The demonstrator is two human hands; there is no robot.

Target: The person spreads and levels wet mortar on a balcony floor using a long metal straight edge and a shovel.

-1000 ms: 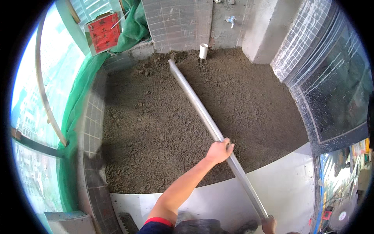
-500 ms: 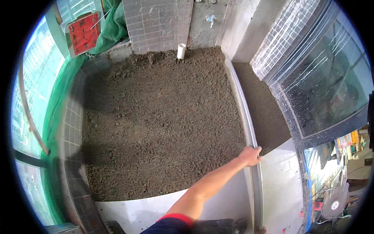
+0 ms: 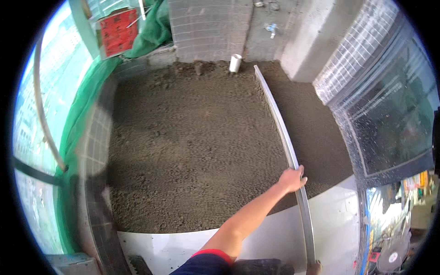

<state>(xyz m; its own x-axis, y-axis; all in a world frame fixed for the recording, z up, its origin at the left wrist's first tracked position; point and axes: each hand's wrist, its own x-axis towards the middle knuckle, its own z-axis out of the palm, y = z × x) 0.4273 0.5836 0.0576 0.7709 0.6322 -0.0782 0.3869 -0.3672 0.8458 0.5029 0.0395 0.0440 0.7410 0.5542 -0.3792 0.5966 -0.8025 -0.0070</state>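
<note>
A long metal straightedge (image 3: 276, 112) lies on edge across a bed of damp, crumbly mortar (image 3: 197, 133), running from near the back wall toward me. My left hand (image 3: 292, 179) is closed around its nearer half, with the arm stretched out from the lower edge. At the bottom of the view, my right hand (image 3: 315, 268) grips the near end, mostly cut off by the frame. Left of the straightedge the mortar is rough; the strip to its right (image 3: 316, 133) looks smoother.
A short white pipe (image 3: 235, 63) sticks up at the back. Large pale tiles (image 3: 334, 197) cover the near floor. Green netting (image 3: 75, 151) hangs at left, a dark framed glass door (image 3: 389, 119) stands at right, and a small tap (image 3: 271, 30) is on the back wall.
The straightedge's far end has swung left over the mortar toward the pipe, widening the smoother strip on its right. Both hands keep hold, and the view has shifted.
</note>
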